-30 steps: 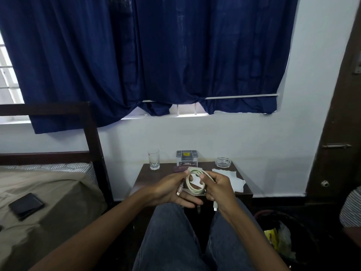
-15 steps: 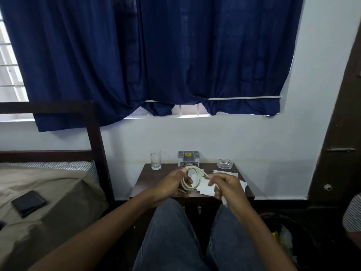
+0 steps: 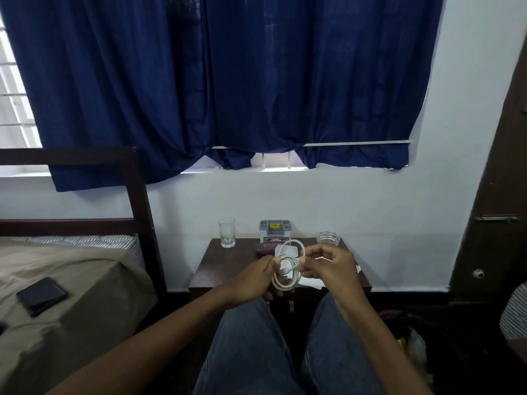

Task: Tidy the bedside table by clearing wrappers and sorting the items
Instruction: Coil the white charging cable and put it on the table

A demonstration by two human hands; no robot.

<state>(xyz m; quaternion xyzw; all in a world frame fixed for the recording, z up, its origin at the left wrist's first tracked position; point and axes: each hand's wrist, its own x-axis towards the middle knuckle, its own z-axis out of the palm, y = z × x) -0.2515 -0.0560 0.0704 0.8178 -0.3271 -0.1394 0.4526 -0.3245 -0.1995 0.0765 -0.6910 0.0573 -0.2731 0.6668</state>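
Observation:
A white cable (image 3: 288, 267) is coiled into loops in front of the dark wooden bedside table (image 3: 225, 266). My left hand (image 3: 252, 279) grips the coil on its left side. My right hand (image 3: 330, 266) pinches the cable at the right of the loops. On the table stand a clear drinking glass (image 3: 227, 232), a small grey box with a yellow label (image 3: 275, 230) and a glass ashtray (image 3: 328, 238). A dark purple wrapper (image 3: 266, 248) lies behind the cable. White paper sheets (image 3: 310, 282) lie under my right hand, mostly hidden.
A bed (image 3: 65, 280) with a beige cover stands at the left, with a black wallet (image 3: 41, 295) on it. Blue curtains (image 3: 228, 81) hang above the table. A dark bin with a bag (image 3: 410, 340) sits at the lower right, and a person's striped sleeve (image 3: 514, 312) shows at the right edge.
My hands have wound the cable into tighter loops. The right hand rose from the coil's lower right to pinch it higher up, while the left hand kept its hold.

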